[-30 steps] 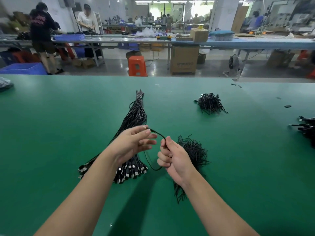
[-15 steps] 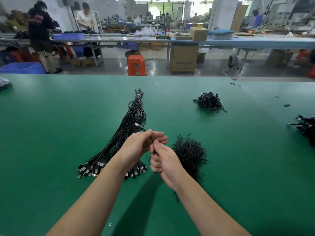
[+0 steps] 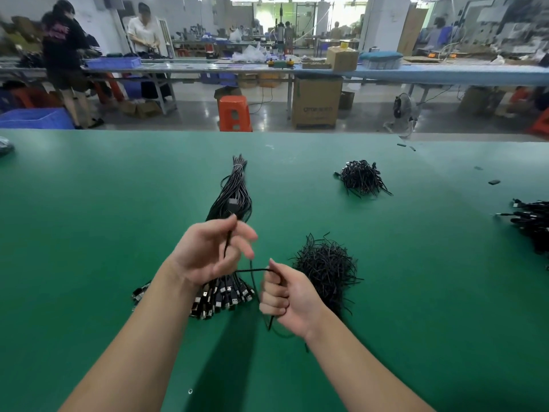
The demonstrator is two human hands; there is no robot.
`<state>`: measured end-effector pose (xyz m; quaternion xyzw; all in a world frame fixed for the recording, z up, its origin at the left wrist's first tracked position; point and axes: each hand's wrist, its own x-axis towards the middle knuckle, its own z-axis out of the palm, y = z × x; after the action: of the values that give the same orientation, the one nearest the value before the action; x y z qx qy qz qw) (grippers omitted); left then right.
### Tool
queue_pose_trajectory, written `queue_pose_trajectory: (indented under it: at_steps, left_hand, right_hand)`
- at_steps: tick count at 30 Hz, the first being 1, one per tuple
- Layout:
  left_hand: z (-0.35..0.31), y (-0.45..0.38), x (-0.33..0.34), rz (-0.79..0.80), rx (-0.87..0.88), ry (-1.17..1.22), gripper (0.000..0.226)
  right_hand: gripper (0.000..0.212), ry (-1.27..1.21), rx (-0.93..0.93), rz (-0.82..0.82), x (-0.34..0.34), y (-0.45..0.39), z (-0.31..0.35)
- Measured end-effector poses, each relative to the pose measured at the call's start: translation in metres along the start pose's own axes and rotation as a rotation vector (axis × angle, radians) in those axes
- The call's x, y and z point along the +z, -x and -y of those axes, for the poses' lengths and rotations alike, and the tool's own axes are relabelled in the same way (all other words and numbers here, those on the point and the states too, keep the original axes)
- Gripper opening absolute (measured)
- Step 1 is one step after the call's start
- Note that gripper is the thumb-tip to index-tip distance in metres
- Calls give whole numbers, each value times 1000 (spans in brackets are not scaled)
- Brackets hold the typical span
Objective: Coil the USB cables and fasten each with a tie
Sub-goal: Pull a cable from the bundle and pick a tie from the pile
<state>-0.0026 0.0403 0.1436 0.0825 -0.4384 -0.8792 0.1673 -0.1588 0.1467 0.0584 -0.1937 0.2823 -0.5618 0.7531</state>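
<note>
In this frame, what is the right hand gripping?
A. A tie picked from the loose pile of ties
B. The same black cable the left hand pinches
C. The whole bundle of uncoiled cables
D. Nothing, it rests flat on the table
B: the single black cable runs from the left hand, which pinches it near its connector end, across into the curled fingers of the right hand.

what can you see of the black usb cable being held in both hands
The thin black USB cable looks rubber-sheathed and flexible. One end rises from the left hand, pinched between thumb and fingertips, with a small dark connector at its tip, above the green table. From there it drops, bends into a loop and runs across to the right hand, whose curled fingers grip it. A short length hangs out below that fist. It is not yet coiled, and no tie is on it.
</note>
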Motion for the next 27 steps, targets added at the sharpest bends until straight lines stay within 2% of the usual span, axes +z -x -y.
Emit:
queue_pose_trajectory:
  at_steps: [2,5,7,8,9,12,15,17,19,22,25,27]
  left_hand:
    - [0,5,-3,33,-216,-296,40]
    - [12,6,-2,-99,-534,-703,47]
    - [24,1,0,-251,-580,-872,45]
    - [30,-1,0,-314,-537,-914,44]
    - [34,-4,-1,-360,-451,-892,43]
    - [43,-12,-3,-445,-121,-563,45]
    - [55,-21,-1,-595,21,-665,39]
    - [62,-24,-3,-577,69,-597,38]
    - [65,-27,0,-603,179,-423,40]
    - [58,-37,12,-717,372,60,43]
    - [35,-31,12,-682,412,312,33]
    - [21,-20,8,-523,317,272,30]
  right_hand:
    - [39,34,-29,-35,-6,0,8]
    - [35,46,-40,-84,-9,-1,20]
    - [37,61,-52,-95,-5,-3,24]
    - [39,70,-61,-98,-2,-4,24]
    - [40,76,-69,-99,0,-4,24]
    - [41,158,-88,-109,9,-5,16]
    - [39,188,-111,-137,15,-6,5]
    - [39,179,-125,-130,16,-5,2]
    - [39,193,-119,-114,15,-5,2]
    - [41,208,-88,-71,16,-7,-3]
    - [39,109,-41,-18,11,-7,-6]
    - [41,25,-14,30,5,-6,-4]
